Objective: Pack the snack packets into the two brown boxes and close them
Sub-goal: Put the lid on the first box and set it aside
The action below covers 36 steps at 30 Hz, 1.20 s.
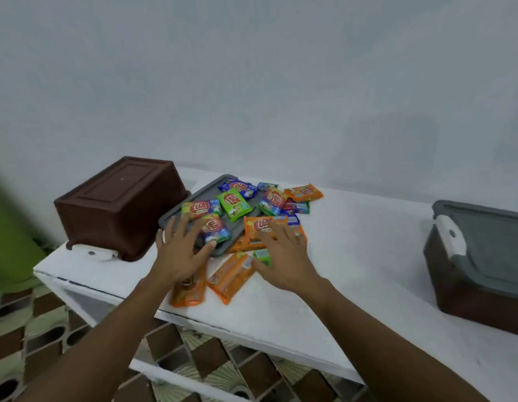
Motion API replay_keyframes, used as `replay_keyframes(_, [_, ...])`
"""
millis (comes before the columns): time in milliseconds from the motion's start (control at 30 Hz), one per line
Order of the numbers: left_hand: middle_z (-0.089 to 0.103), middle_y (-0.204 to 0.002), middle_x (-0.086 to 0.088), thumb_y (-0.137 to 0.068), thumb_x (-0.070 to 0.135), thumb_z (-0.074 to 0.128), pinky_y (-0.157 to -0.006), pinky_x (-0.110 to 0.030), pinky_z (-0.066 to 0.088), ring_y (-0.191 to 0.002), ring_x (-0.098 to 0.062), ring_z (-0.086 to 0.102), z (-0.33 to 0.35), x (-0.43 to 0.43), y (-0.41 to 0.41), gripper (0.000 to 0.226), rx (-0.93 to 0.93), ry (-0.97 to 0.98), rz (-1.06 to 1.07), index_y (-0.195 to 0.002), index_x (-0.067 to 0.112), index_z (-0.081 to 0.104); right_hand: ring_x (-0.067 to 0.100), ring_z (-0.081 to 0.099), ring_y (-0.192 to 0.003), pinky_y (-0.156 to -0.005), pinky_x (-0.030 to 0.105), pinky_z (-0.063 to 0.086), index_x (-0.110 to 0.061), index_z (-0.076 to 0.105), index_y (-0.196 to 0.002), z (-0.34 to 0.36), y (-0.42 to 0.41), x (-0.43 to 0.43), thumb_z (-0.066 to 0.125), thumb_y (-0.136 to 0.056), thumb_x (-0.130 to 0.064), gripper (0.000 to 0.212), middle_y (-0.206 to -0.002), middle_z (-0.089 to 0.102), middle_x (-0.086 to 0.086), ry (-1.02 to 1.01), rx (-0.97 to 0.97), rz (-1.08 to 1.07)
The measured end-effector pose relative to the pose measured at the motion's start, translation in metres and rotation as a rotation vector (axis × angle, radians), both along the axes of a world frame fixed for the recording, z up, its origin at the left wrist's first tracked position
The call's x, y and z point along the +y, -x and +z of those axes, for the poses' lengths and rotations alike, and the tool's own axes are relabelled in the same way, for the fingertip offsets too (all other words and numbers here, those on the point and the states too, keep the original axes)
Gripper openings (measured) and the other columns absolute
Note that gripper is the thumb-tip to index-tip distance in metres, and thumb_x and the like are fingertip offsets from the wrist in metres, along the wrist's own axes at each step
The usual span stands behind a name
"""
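Left hand [179,252] and right hand [283,256] lie with fingers straight and spread apart over the loose pile of bright foil snack packets [234,201] at the frame's centre, on the white table [353,256]. Some packets rest on a flat grey lid [199,192]. Beside it, centre left, a brown plastic box [118,204] stands upside down. At the right edge a second brown box [466,297] wears its grey cover [489,242], contents hidden. Red logos read "UA"; smaller print is blurred.

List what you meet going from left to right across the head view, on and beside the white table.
A blurred green object → upturned brown box → pile of snack packets → brown box with grey lid.
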<state>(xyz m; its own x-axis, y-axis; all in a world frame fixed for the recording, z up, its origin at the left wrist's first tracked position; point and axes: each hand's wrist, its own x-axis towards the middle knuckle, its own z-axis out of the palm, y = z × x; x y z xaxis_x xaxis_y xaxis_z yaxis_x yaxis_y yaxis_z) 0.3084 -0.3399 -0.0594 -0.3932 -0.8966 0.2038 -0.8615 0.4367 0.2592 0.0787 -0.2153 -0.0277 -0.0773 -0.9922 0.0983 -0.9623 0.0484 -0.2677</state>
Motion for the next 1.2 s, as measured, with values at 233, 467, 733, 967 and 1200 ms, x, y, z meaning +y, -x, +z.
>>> replay_keyframes(233, [-0.007,-0.163,0.003,-0.060,0.092,0.019,-0.117,-0.057,-0.003,-0.145,-0.037,-0.018,-0.022,-0.050,-0.015,0.098,0.022,-0.160,-0.023,-0.149,0.051,0.012,0.023,-0.006,-0.150,-0.114,0.064,0.006,-0.043,0.016,-0.151,-0.044,-0.054,-0.041,0.026,-0.085,-0.077,0.075,-0.164,-0.001,-0.004,-0.018,0.064,-0.170])
replay_keyframes(467, [0.001,-0.161,0.009,-0.066,0.089,0.035,-0.113,-0.059,0.026,-0.148,-0.028,-0.005,-0.026,-0.049,0.002,0.091,0.163,-0.189,-0.126,-0.146,0.046,0.026,0.024,0.015,-0.148,-0.110,0.065,0.015,-0.043,0.037,-0.143,-0.057,-0.052,-0.036,0.030,-0.083,-0.077,0.069,-0.160,0.022,-0.006,0.097,0.081,-0.287])
replay_keyframes(733, [-0.001,-0.161,0.007,-0.070,0.086,0.041,-0.117,-0.057,0.020,-0.149,-0.028,-0.008,-0.029,-0.037,0.031,0.088,0.194,-0.218,-0.172,-0.146,0.046,0.024,0.018,0.004,-0.150,-0.112,0.059,0.018,-0.047,0.031,-0.144,-0.057,-0.026,-0.012,0.021,-0.079,-0.082,0.074,-0.161,0.014,-0.010,0.055,0.070,-0.391])
replay_keyframes(967, [-0.003,-0.161,0.001,-0.074,0.087,0.036,-0.117,-0.058,0.017,-0.148,-0.035,-0.009,-0.023,-0.014,0.062,0.091,0.123,-0.211,-0.115,-0.150,0.041,0.019,0.020,0.013,-0.148,-0.113,0.060,0.016,-0.042,0.038,-0.141,-0.056,-0.024,0.006,0.033,-0.082,-0.072,0.066,-0.160,0.018,-0.006,0.136,-0.001,-0.461])
replay_keyframes(1200, [-0.013,-0.163,0.002,-0.083,0.079,0.032,-0.117,-0.060,0.014,-0.148,-0.034,-0.016,-0.015,-0.009,0.062,0.084,-0.003,-0.257,-0.222,-0.153,0.043,0.003,0.022,0.010,-0.149,-0.115,0.060,0.004,-0.041,0.026,-0.147,-0.069,-0.038,0.018,0.023,-0.076,-0.088,0.086,-0.161,0.017,0.000,0.092,0.038,-0.361])
